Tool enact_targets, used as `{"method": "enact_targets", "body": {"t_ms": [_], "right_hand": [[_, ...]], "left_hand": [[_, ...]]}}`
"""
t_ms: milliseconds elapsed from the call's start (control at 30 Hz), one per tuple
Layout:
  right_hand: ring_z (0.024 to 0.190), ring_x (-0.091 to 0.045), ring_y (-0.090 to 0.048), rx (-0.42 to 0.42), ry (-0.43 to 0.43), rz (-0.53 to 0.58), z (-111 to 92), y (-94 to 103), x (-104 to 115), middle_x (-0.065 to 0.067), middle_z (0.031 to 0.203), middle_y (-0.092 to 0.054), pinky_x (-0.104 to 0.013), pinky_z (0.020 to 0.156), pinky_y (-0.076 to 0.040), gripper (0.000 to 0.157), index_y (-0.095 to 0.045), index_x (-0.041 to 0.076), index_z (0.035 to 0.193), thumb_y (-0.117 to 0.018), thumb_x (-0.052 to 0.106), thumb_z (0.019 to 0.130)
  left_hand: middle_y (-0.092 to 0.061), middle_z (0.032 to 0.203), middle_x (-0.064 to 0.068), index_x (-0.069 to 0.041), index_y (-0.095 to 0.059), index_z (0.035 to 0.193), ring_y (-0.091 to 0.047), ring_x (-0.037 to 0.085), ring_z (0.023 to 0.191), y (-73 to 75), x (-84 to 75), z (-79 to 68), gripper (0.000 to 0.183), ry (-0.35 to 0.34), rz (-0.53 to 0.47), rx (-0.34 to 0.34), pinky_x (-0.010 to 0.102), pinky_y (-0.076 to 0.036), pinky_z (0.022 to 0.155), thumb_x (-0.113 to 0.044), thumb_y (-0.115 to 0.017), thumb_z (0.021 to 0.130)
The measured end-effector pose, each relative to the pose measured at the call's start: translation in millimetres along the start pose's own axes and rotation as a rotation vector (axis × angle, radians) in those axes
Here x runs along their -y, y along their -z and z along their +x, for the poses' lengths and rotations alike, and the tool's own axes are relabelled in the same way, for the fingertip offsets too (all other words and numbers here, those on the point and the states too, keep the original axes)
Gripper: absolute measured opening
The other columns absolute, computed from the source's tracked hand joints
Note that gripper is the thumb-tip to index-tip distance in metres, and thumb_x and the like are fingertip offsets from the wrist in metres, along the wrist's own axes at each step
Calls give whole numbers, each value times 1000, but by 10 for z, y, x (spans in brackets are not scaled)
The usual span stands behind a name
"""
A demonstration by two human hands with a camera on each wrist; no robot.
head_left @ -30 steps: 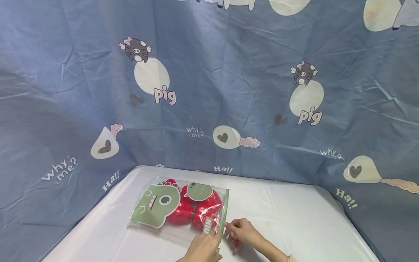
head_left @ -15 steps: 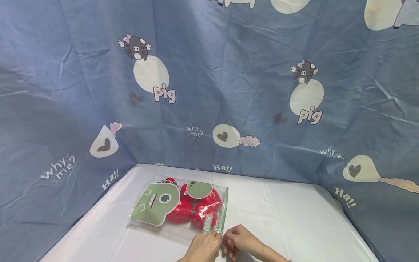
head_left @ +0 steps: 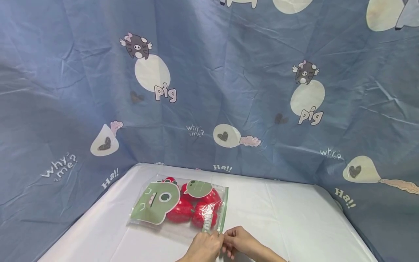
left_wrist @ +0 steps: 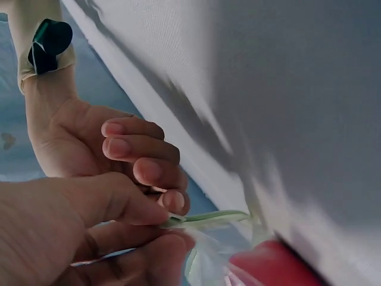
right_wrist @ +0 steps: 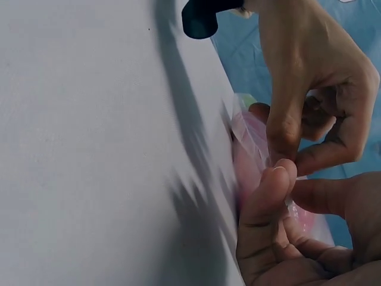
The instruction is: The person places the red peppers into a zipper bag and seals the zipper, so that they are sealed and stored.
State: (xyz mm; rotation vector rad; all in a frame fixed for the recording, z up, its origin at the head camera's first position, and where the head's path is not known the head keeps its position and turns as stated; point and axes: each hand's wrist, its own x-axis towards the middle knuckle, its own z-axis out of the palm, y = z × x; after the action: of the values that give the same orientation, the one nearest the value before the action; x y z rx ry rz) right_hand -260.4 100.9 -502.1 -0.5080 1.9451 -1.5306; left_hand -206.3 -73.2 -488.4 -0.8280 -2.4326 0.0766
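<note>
A clear zip bag (head_left: 170, 229) with a green monster print and a green zip strip along its right edge lies on the white table. Several glossy red bell peppers (head_left: 180, 212) show through its plastic. At the near end of the zip edge, my left hand (head_left: 204, 245) pinches the strip between thumb and fingers. My right hand (head_left: 240, 240) comes from the right, its thumb and forefinger pinching the same edge right against the left fingertips. In the left wrist view the green zip strip (left_wrist: 217, 215) runs out from the left hand's pinch, with the right hand (left_wrist: 131, 143) just behind.
The white-covered table (head_left: 278, 218) reaches back to a blue printed curtain (head_left: 209, 91), which hangs behind and along both sides. A dark wrist camera (left_wrist: 50, 44) sits on the right wrist.
My right hand has slid from higher on the zip edge down toward me and now meets the left fingertips. The left hand and the bag stay nearly in place.
</note>
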Motion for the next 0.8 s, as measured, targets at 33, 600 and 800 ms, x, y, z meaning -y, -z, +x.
{"method": "enact_targets", "body": {"t_ms": [33,600,800], "right_hand": [[49,-4,-52,2,2,5,3,-1,-2,3,63,-61,-16,47,-43,24,-64,2,81,-56,22,92],[53,-8,-57,-235,19,-143,226,42,-34,1,61,-63,-18,49,-46,18,-66,0,88,-58,16,92],[56,-9,-58,-303,44,-203,412,117,-16,-1,68,-65,-20,50,-47,21,-65,2,84,-60,20,92]], "left_hand": [[-55,60,-6,-16,-64,74,-42,2,43,-8,4,4,22,-14,5,-10,19,-29,38,-28,-81,65],[-51,63,-9,-18,-57,68,-34,-2,41,-75,14,16,20,-51,-37,-56,18,-23,38,-24,-76,64],[-49,60,-9,-18,-58,69,-34,-2,41,-87,28,10,22,-63,-18,-96,18,-22,37,-24,-77,61]]}}
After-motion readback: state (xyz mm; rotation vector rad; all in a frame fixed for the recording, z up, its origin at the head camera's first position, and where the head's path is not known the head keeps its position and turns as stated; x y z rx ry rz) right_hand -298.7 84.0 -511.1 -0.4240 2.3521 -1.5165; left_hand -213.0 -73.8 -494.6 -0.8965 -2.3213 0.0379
